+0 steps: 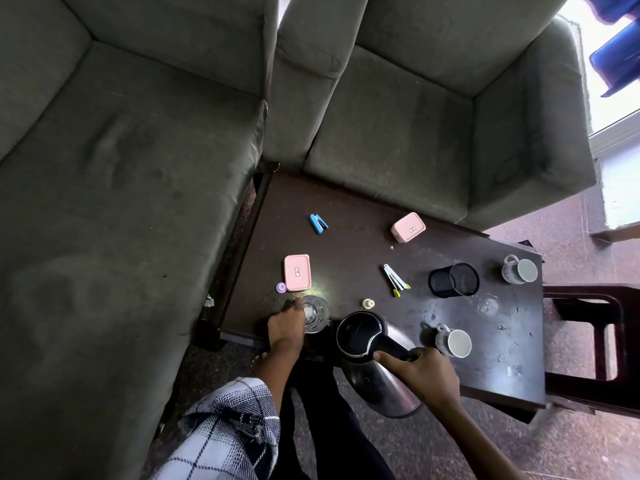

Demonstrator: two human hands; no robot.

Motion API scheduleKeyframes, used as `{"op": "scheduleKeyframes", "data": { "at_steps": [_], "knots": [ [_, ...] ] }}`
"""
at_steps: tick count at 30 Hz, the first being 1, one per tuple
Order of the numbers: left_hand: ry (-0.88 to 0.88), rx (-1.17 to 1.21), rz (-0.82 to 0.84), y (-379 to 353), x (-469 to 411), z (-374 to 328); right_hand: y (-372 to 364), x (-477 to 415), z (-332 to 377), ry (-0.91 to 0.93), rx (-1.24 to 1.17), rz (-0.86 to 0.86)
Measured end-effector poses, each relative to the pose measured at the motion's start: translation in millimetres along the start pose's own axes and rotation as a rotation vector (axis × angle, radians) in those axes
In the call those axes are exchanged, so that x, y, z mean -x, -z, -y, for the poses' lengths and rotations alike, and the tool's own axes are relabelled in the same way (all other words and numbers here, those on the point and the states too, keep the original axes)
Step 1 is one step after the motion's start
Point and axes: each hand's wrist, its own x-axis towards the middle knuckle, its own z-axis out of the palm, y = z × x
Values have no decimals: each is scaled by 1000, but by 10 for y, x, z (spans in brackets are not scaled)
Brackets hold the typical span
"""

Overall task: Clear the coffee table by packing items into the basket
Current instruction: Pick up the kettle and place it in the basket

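Observation:
My right hand (424,374) grips the black handle of a steel kettle (367,344) at the near edge of the dark coffee table (346,244). My left hand (287,325) is wrapped around a clear drinking glass (316,311) at the table's near left. Two pink lidded boxes (297,272) (408,226), a blue stapler (318,223), a nail clipper (396,280), a small bottle (368,303), a black mesh cup lying on its side (453,280), two grey mugs (453,342) (519,270) and a second glass (488,304) sit on the table. No basket is in view.
A grey sofa (121,168) borders the table on the left and a grey armchair (415,116) stands behind it. A dark wooden stool (588,334) sits to the right. A small purple cap (281,288) lies by the near pink box.

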Motion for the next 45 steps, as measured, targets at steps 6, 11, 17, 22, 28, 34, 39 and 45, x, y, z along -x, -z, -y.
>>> {"op": "scheduleKeyframes", "data": {
  "at_steps": [6, 11, 17, 22, 28, 34, 39, 45],
  "knots": [
    [12, 7, -1, 0, 20, -16, 0, -12, -12, -3, 2, -3],
    [20, 21, 2, 15, 29, -33, -14, -21, -50, -2, -6, 2],
    [30, 34, 8, 23, 38, -41, -6, -28, -66, 2, -6, -1],
    [24, 23, 16, 26, 40, -40, 1, -8, -82, 15, 7, 2],
    [13, 8, 19, 40, 33, -46, 0, -20, -53, 17, 12, -3],
    [9, 2, 18, 51, 37, -43, 5, -8, -30, 20, 32, -4],
    [5, -5, 19, 58, 49, -37, 16, -7, -6, 3, 19, 0],
    [-5, -11, 9, 35, 36, -18, 28, -1, 30, -7, 39, -9]
  ]
}}
